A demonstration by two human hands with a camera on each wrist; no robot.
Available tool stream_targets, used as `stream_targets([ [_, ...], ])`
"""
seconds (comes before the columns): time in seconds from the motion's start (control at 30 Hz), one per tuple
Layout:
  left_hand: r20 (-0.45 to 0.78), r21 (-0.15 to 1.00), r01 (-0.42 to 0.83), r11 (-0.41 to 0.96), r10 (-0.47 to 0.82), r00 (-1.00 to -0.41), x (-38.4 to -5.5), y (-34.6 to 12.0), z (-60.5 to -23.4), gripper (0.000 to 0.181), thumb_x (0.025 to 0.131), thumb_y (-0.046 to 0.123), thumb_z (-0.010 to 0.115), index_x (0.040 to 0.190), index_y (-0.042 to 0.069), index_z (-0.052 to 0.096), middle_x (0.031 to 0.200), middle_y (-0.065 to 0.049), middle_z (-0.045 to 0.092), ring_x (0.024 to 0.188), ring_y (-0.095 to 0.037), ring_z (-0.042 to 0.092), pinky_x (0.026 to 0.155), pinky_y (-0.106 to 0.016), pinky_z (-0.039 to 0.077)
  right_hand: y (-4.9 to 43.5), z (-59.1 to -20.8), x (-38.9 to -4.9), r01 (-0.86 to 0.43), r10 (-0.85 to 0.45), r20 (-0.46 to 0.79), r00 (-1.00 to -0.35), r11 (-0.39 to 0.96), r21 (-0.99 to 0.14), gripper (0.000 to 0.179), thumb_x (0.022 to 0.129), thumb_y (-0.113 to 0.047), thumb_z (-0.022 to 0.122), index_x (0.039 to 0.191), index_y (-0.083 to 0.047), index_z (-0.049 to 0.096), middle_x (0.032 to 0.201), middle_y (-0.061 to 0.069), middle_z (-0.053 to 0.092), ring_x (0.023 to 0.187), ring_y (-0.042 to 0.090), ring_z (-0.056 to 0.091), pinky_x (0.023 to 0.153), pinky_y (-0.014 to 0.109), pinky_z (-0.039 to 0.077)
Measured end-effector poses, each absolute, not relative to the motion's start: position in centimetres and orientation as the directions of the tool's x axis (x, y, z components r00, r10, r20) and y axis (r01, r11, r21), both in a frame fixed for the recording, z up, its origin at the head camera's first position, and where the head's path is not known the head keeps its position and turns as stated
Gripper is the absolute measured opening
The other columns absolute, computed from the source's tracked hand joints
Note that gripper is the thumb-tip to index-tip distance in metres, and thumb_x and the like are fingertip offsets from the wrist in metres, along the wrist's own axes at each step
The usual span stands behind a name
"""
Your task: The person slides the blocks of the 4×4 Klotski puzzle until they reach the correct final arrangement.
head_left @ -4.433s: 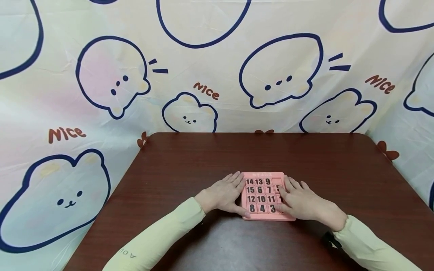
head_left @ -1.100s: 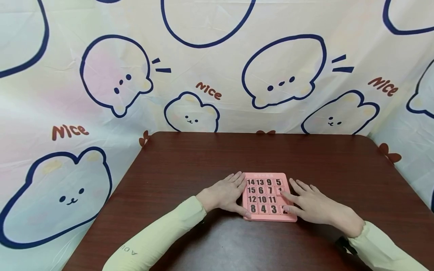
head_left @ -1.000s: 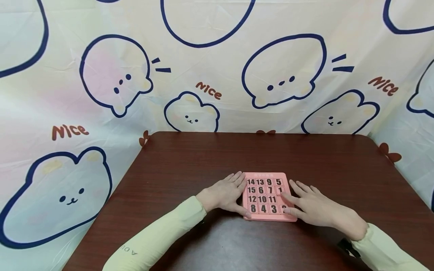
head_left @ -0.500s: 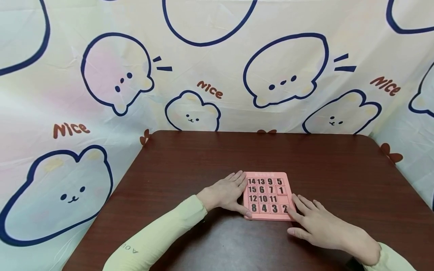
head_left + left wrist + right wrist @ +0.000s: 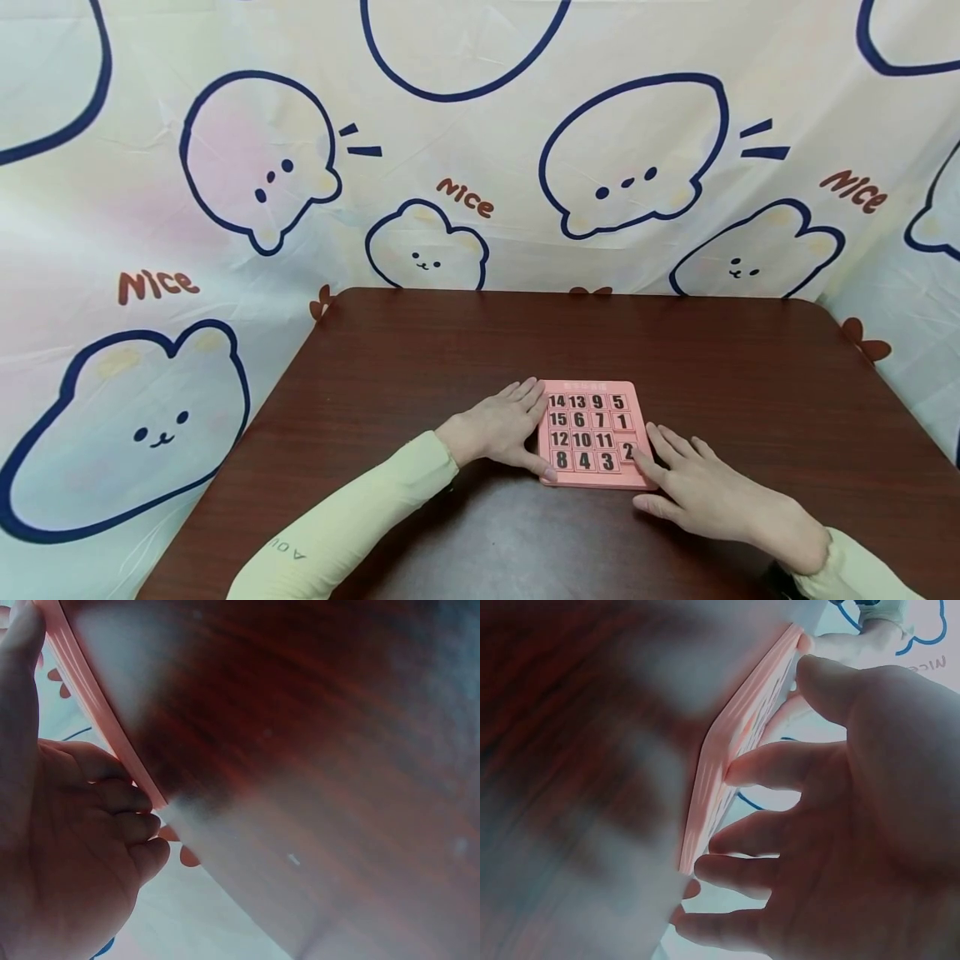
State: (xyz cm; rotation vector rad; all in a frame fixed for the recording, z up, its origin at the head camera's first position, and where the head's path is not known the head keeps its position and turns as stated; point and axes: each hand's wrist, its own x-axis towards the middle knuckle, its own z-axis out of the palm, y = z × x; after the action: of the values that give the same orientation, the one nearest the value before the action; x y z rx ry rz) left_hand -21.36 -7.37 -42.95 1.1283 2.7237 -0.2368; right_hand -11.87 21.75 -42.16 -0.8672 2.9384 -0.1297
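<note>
A pink number sliding puzzle (image 5: 592,481) lies flat on the table, its tiles marked with black numbers. My left hand (image 5: 498,429) lies along its left side, fingers straight at the far left corner and thumb on the near left corner. In the left wrist view those fingertips meet the puzzle's pink side (image 5: 105,712). From the right, my right hand (image 5: 708,492) touches the tile marked 2 (image 5: 627,451) with its index fingertip. That tile sits slightly higher than the 3 beside it, with a gap below. The right thumb is extended off the near right corner.
The dark brown wooden table (image 5: 420,350) extends on all sides of the puzzle. Behind and beside it hangs a pale cloth (image 5: 510,150) printed with cartoon animals.
The 5 and then the 1 tile have shifted up the right column. In the last half second, the 2 has slid upward under the right index finger. My left hand stays in place.
</note>
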Motion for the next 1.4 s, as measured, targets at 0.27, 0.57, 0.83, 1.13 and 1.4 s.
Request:
stream_targets([
  [0.27,-0.225,-0.073,0.712,0.698,0.684,-0.694,-21.4,-7.3,-43.0,0.124,0.072,0.091,0.046,0.156,0.004,0.021,0.165,-0.016,0.014,0.154,-0.028,0.011,0.126,-0.038,0.014,21.9,-42.2,-13.0,-0.514,-0.524,-0.076,-0.848,0.849,-0.123,0.069,0.092,-0.058,0.055,0.139,-0.007,0.056,0.15,0.032,0.038,0.139,0.047,0.037,0.1,0.07,0.036],
  [0.57,-0.226,-0.078,0.712,0.698,0.684,-0.694,-21.3,-7.4,-42.9,0.124,0.072,0.091,0.045,0.156,0.004,0.021,0.165,-0.015,0.013,0.154,-0.027,0.011,0.126,-0.037,0.015,21.8,-42.2,-13.4,-0.532,-0.542,-0.063,-0.838,0.837,-0.124,0.069,0.093,-0.06,0.053,0.138,-0.007,0.057,0.15,0.031,0.038,0.139,0.047,0.037,0.1,0.07,0.036],
  [0.83,-0.219,-0.076,0.712,0.698,0.685,-0.695,-21.2,-7.4,-42.9,0.123,0.072,0.091,0.046,0.156,0.004,0.021,0.165,-0.015,0.014,0.154,-0.027,0.011,0.126,-0.037,0.015,20.3,-41.7,-12.4,-0.609,-0.627,-0.076,-0.775,0.774,-0.174,0.062,0.096,-0.058,0.05,0.14,-0.014,0.057,0.153,0.026,0.037,0.14,0.046,0.036,0.104,0.071,0.033],
  [1.13,-0.217,-0.086,0.714,0.695,0.686,-0.695,-21.3,-7.3,-42.9,0.122,0.073,0.091,0.045,0.156,0.004,0.022,0.165,-0.015,0.015,0.154,-0.027,0.012,0.126,-0.037,0.016,19.7,-42.0,-11.8,-0.654,-0.664,-0.044,-0.746,0.744,-0.133,0.054,0.098,-0.056,0.047,0.143,-0.025,0.053,0.155,0.024,0.034,0.142,0.044,0.033,0.103,0.072,0.032],
  [1.4,-0.222,-0.085,0.713,0.696,0.685,-0.694,-21.2,-7.2,-42.8,0.123,0.072,0.091,0.046,0.156,0.004,0.021,0.165,-0.015,0.014,0.154,-0.027,0.012,0.126,-0.037,0.016,20.3,-42.3,-12.0,-0.643,-0.651,-0.052,-0.757,0.757,-0.115,0.054,0.097,-0.058,0.047,0.142,-0.029,0.054,0.154,0.023,0.038,0.141,0.044,0.035,0.101,0.071,0.033],
])
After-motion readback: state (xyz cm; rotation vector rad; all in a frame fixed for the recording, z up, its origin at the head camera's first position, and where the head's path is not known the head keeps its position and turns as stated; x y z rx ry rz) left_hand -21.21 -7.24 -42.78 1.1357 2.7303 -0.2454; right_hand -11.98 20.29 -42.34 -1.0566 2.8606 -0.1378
